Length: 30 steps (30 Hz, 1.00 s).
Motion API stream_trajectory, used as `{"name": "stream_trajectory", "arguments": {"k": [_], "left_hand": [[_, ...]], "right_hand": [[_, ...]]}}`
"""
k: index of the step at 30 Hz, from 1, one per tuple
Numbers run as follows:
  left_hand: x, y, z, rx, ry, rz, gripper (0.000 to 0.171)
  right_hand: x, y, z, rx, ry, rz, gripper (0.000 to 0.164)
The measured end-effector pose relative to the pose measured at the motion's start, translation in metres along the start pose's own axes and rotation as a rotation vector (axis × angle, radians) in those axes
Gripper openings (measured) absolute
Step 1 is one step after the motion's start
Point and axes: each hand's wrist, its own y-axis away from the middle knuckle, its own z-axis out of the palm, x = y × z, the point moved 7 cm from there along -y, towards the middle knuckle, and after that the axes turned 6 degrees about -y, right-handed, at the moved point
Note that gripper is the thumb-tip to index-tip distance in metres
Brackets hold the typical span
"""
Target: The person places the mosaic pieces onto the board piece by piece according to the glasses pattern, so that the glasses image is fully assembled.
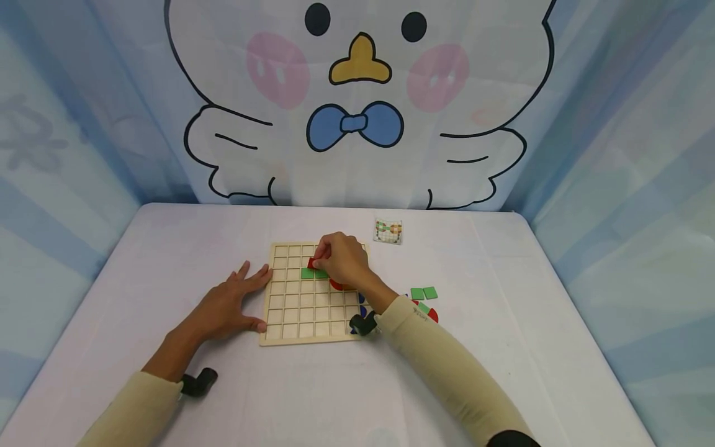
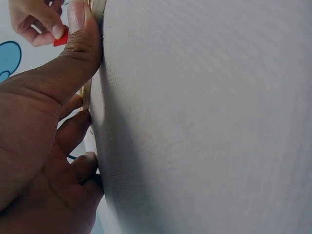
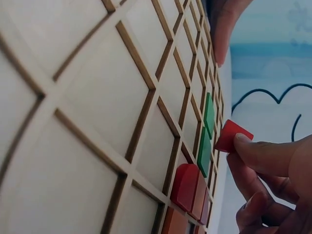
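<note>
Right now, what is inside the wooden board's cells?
Two green tiles, a red piece, orange pieces and blue pieces. Some of the board is covered by the right hand and wrist; cells there cannot be seen.

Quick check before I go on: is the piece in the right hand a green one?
No, the right hand pinches a red piece, its colour plain in the right wrist view.

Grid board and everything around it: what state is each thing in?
Grid board: flat on the table, partly filled.
Left hand: fingers spread, touching the board's left edge.
Right hand: pinching a red piece.
Red piece: held at the fingertips.
Two green pieces: set in the board.
Two loose green squares: lying on the table.
Patterned card: lying face up.
</note>
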Motion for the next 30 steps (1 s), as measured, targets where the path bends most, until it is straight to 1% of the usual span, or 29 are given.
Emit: {"name": "stream_trajectory", "arguments": {"k": [8,14,19,22,26,30], "left_hand": [[-0.001,0.000,0.000,-0.005,0.003,0.006,0.119],[0.000,-0.001,0.000,0.003,-0.005,0.012,0.119],[0.002,-0.001,-0.003,0.013,-0.008,0.016,0.118],[0.003,-0.001,-0.003,0.008,-0.005,0.010,0.118],[0.003,0.000,-0.003,-0.004,0.000,-0.006,0.118],[0.004,-0.001,-0.003,-0.004,-0.004,-0.011,0.119]], "right_hand": [[-0.005,-0.010,0.008,-0.007,0.030,0.015,0.013],[-0.008,-0.017,0.014,-0.021,0.083,0.042,0.012],[-0.010,-0.021,0.017,-0.021,0.140,0.036,0.012],[-0.010,-0.022,0.017,-0.020,0.153,0.026,0.013],[-0.007,-0.018,0.015,-0.020,0.126,0.022,0.010],[-0.003,-0.009,0.010,-0.009,0.067,0.015,0.008]]}}
